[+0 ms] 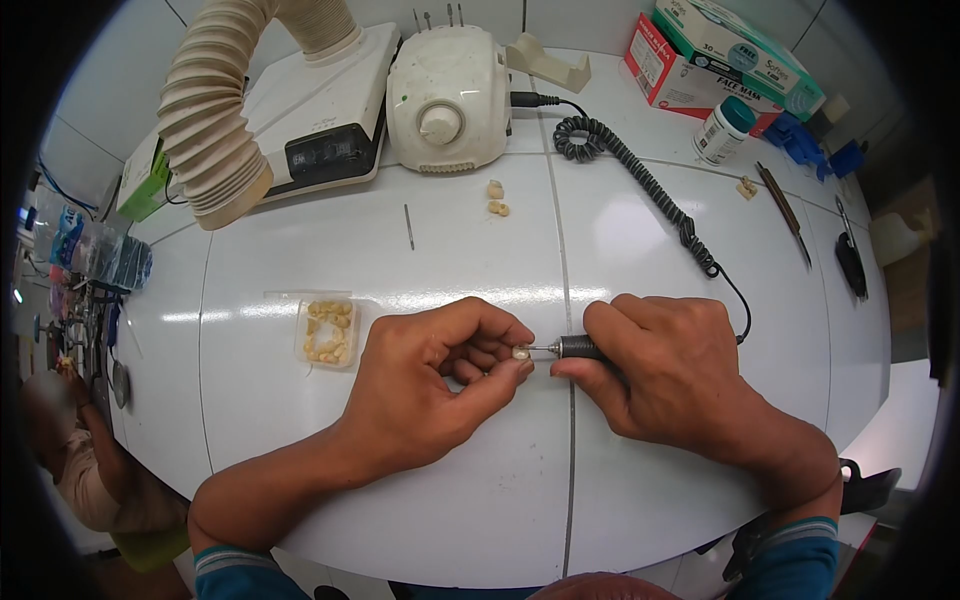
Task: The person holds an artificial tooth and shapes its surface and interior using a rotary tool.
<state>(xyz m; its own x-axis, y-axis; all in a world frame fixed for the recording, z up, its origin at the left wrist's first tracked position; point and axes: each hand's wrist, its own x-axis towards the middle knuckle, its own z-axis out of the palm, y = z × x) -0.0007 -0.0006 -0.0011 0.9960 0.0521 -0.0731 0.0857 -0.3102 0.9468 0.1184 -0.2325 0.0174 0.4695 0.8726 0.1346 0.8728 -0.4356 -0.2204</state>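
Between the thumb and fingertips of my left hand (440,375) is a small whitish piece (521,353), tooth-like in shape. My right hand (665,370) is wrapped round a dark rotary handpiece (580,347), whose thin metal tip points left and meets the small piece. A coiled black cord (650,175) runs from the handpiece to a white control unit (447,100) with a round knob. Left of my left hand, a small clear box (300,335) holds several yellowish pieces (330,330).
A ribbed hose (205,130) hangs over the back left. Loose yellowish pieces (497,208) and a thin bur (409,227) lie behind my hands. At the back right are boxes (700,75), a bottle (724,130) and slim tools (783,212). Another person (95,470) sits far left.
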